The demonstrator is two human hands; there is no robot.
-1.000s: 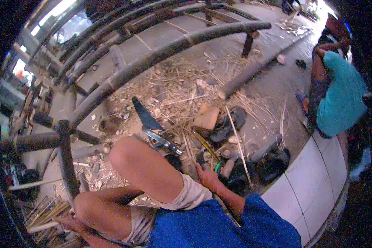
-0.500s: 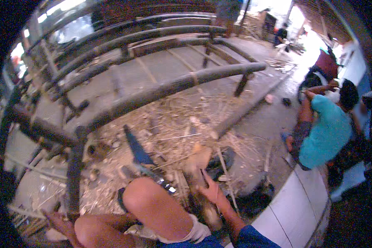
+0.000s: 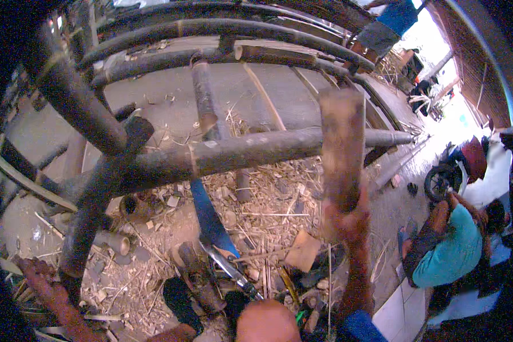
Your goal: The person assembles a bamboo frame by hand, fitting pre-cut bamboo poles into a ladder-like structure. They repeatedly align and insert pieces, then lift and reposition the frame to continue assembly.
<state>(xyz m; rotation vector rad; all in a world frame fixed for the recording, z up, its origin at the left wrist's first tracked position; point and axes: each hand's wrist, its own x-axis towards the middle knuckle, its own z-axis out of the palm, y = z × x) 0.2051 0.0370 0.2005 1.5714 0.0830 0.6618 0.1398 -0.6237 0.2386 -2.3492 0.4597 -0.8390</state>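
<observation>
My right hand (image 3: 347, 219) is raised, its fingers wrapped round the lower end of a thick wooden block (image 3: 342, 142). The block stands nearly upright in front of a dark bamboo pole frame (image 3: 256, 147). At the lower left, my left hand (image 3: 43, 279) has its fingers curled beside the frame's dark post (image 3: 88, 228). It appears to grip a pale bamboo strip (image 3: 8, 267), though the fingers are blurred. Between my feet stands a short bamboo piece (image 3: 196, 276). Beside it lies a long tool with a blue, blade-like part (image 3: 211, 219) and a shiny metal part.
Wood chips and slivers (image 3: 148, 273) cover the floor, with a flat wooden piece (image 3: 303, 251) among them. A person in a teal shirt (image 3: 453, 251) sits at the right, near a wheel (image 3: 439, 183). Another person in blue (image 3: 396, 20) stands at the back.
My right hand has lifted the wooden block from beside my leg to in front of the frame. My left hand has moved up and left, and the view has shifted.
</observation>
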